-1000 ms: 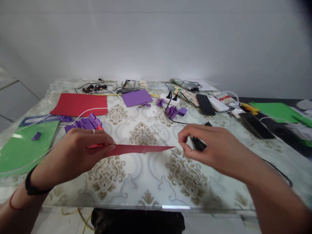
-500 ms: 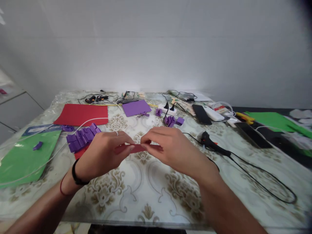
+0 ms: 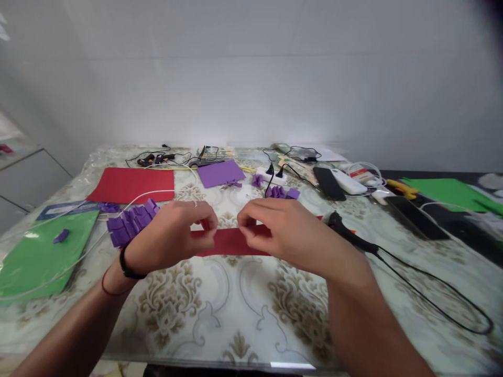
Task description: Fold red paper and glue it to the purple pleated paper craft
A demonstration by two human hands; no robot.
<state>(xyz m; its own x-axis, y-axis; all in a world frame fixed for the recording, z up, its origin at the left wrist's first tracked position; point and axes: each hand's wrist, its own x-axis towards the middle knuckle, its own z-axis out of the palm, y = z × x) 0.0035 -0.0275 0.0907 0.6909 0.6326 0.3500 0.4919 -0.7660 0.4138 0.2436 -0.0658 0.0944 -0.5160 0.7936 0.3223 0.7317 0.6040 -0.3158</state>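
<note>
A long strip of red craft sheet (image 3: 228,242) stretches between my hands, its broad face showing in the gap. My left hand (image 3: 183,228) is closed, thumb and fingers pinching the strip at its left part. Further right, my right hand (image 3: 275,230) pinches it too, and a red end shows beyond that hand near the glue gun. My hands cover part of the strip. Beside my left wrist lies a purple pleated piece (image 3: 131,222). A black glue gun (image 3: 349,233) rests to the right of my right hand.
A red sheet (image 3: 135,183), a purple sheet (image 3: 220,173) and a green sheet (image 3: 47,256) lie on the patterned table cover. A white power strip (image 3: 271,177) with plugs stands behind my hands. Phones (image 3: 329,183) and cables are at the right. Purple scraps (image 3: 276,192) lie near the power strip.
My hands have moved slightly apart. The red strip has turned from a thin edge to show its wide face, and its right end now shows beyond my right hand.
</note>
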